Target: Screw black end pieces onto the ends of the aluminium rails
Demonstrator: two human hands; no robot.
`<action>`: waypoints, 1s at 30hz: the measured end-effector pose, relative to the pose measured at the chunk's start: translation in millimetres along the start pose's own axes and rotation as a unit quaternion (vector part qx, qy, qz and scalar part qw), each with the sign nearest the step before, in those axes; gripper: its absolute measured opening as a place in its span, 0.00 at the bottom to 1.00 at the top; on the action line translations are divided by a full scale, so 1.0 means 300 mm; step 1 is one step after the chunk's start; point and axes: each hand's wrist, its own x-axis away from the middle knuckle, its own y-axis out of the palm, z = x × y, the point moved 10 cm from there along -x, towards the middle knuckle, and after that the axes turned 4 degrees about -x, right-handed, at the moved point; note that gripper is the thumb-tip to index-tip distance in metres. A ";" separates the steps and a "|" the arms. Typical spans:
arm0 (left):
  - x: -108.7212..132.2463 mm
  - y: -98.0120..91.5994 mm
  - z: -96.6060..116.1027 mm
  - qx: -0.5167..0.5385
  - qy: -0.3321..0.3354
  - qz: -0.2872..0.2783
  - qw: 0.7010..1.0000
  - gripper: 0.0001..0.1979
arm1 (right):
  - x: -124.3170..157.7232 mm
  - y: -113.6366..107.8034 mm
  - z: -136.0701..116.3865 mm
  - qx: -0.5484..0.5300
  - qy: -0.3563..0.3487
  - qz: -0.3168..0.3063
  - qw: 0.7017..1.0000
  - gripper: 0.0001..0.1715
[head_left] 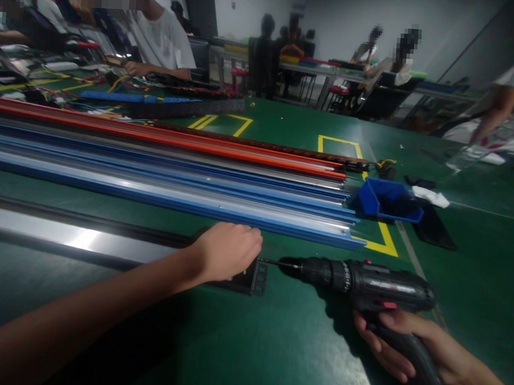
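A black power drill (382, 284) lies level in my right hand (408, 347), whose fingers wrap round its handle. Its long thin bit points left and reaches the end of a silver and black metal profile (80, 237). My left hand (227, 251) is closed over that end of the profile, knuckles up, with the fingertips hidden. A small slotted black end piece (259, 278) sticks out just past the hand.
Behind the profile lie long blue rails (161, 192) and an orange rail (225, 147). A blue bin (385, 200), a white cloth (431, 196) and yellow tape outlines are on the green table (300, 346). Several people are around, one with a plastic bottle (468, 156).
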 end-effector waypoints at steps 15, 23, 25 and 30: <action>0.002 0.001 0.008 -0.013 0.014 0.019 1.000 0.12 | 0.005 -0.014 0.005 0.001 0.011 0.012 1.000 0.19; 0.002 0.008 0.011 -0.015 0.019 0.016 1.000 0.08 | 0.007 -0.027 0.009 0.003 0.007 0.025 1.000 0.19; 0.002 0.009 0.012 -0.017 0.022 0.018 0.999 0.07 | 0.008 -0.031 0.010 0.000 0.011 0.026 1.000 0.19; 0.004 0.016 0.009 -0.022 0.024 0.022 0.999 0.08 | 0.012 -0.037 0.014 0.001 0.019 0.040 0.999 0.17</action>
